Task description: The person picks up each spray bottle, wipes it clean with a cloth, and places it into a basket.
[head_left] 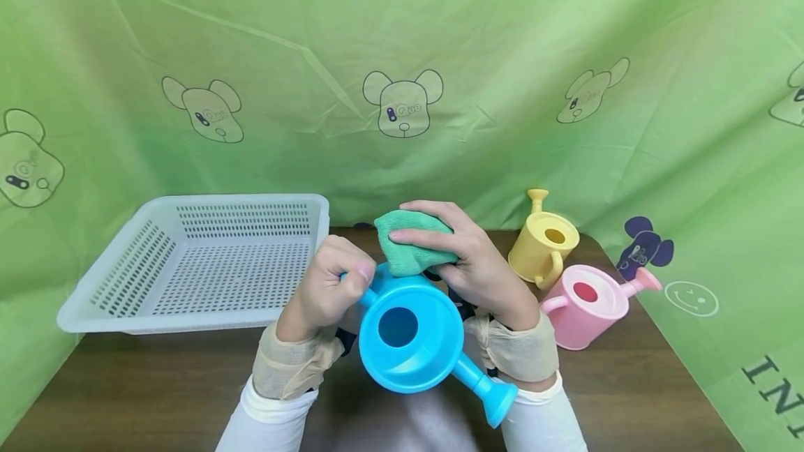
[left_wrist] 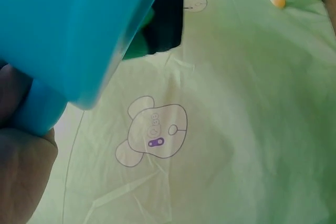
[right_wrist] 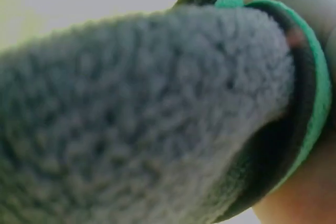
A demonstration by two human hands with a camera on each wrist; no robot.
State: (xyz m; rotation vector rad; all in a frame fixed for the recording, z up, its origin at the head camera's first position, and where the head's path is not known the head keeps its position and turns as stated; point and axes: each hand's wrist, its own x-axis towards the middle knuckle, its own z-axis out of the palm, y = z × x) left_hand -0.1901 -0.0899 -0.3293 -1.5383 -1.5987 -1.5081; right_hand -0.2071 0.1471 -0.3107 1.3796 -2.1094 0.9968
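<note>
My left hand [head_left: 326,288] grips the handle of a blue toy watering can [head_left: 433,333], held up above the table. Its round opening faces me and its spout points down to the right. In my right hand [head_left: 484,267] is a folded green cloth [head_left: 408,246], held against the far side of the can. The left wrist view has the can's blue wall [left_wrist: 63,24] up close, with a dark and green bit of cloth [left_wrist: 139,48] behind it. A fuzzy grey side of the cloth [right_wrist: 147,108] fills much of the right wrist view. The fingertips behind the cloth are hidden.
On the left of the brown table [head_left: 157,375] stands a white perforated plastic basket [head_left: 100,302]. At the right are a yellow watering can [head_left: 527,253] and, nearer, a pink one [head_left: 581,319]. A green curtain [head_left: 402,19] with printed bear heads surrounds the table.
</note>
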